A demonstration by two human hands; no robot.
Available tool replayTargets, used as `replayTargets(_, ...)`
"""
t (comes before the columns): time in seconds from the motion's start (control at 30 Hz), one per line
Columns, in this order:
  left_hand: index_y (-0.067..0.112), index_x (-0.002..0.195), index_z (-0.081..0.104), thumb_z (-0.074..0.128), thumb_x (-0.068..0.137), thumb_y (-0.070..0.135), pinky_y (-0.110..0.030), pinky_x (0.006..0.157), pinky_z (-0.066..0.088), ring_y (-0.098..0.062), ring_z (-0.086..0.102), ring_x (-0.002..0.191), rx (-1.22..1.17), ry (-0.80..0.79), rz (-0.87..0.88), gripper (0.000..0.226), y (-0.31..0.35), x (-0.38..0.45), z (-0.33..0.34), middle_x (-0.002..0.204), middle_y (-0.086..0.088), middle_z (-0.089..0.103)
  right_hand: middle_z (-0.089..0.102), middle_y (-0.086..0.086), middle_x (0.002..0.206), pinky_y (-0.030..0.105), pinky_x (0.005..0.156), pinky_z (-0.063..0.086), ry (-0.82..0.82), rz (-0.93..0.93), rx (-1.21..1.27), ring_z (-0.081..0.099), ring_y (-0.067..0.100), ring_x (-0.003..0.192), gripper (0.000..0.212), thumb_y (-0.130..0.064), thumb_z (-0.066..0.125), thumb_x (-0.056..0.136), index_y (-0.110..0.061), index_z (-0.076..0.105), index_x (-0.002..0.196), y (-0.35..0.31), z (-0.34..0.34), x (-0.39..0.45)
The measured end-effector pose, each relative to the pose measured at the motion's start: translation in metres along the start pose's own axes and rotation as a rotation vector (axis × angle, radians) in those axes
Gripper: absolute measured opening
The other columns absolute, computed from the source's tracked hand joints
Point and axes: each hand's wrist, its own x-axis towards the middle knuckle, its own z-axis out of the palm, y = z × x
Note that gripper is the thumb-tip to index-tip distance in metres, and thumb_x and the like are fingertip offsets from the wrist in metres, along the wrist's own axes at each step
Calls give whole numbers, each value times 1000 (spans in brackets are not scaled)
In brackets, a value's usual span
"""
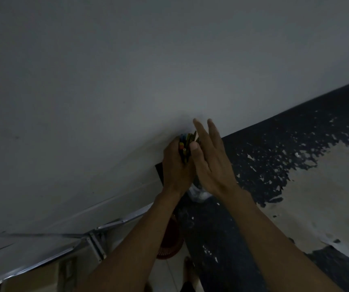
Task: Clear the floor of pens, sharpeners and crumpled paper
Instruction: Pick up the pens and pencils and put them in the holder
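Note:
A bundle of several coloured pens [185, 147] stands upright in my left hand [175, 169], which grips it from the left above the edge of a white table top [85, 102]. My right hand [209, 163] lies against the right side of the bundle, fingers straight and pointing up, thumb pressed on the pens. The lower part of the pens is hidden inside my left fist. Below my hands, crumpled clear plastic or paper [199, 193] shows on the floor.
A red basket [170, 239] stands on the floor under my left forearm. The wall on the right is dark with peeling paint [296, 165]. A metal table frame [97, 243] runs along the lower left. My bare foot [188, 268] shows at the bottom.

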Motion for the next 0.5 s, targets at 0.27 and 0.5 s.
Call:
replayTargets(0.27,29,120,55,47,94,48,-31,97,49,-3,57,108,53,-125,-47,34,-7,2,-1,121,11,60,9,1,162,55,117,18,-72,-102,-573,0,26,150,64,-53,-5,98,-22,11,152,9,22,-9)
replayTargets(0.5,26,132,46,51,94,45,-37,102,47,-5,55,116,28,-212,-135,42,-4,3,-12,130,7,56,-16,-1,162,47,121,-2,-95,-58,-501,-22,17,147,65,-61,-1,96,-32,-7,153,4,19,-10)
